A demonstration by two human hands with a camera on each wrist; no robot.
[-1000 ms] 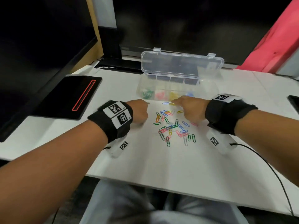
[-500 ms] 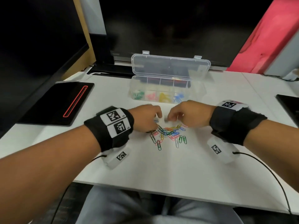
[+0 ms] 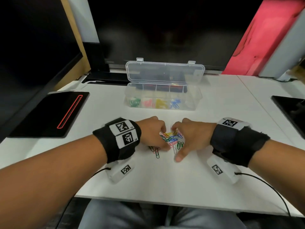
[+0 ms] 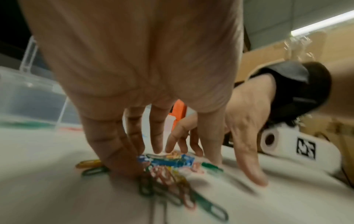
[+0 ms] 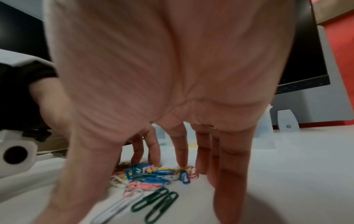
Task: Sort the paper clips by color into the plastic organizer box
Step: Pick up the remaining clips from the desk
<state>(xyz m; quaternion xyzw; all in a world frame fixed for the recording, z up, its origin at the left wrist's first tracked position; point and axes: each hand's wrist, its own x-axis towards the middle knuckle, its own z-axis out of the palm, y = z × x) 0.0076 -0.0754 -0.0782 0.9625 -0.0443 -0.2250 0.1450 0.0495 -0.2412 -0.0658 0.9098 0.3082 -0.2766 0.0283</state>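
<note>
A heap of mixed-colour paper clips (image 3: 171, 139) lies on the white table between my two hands. My left hand (image 3: 153, 133) and right hand (image 3: 189, 136) cup it from either side, fingers reaching down to the table and pressing against the clips. Neither holds a clip. The left wrist view shows blurred clips (image 4: 168, 166) under my fingertips (image 4: 116, 156). In the right wrist view, clips (image 5: 151, 175) bunch in front of my fingers (image 5: 181, 151); two green ones (image 5: 157, 203) lie loose. The clear organizer box (image 3: 194, 103) stands behind with its lid (image 3: 165, 72) up, holding green, pink, yellow and blue clips in separate compartments.
A black pad with a red line (image 3: 49, 113) lies at the left and a dark device (image 3: 292, 113) at the right edge. A monitor (image 3: 165, 30) stands behind the box. Cables trail from both wrist cameras. The table's front edge (image 3: 165, 202) is close to my lap.
Both hands have drawn together and toward me, sweeping the scattered clips into one tight heap. A few clips were left behind at the heap's near side.
</note>
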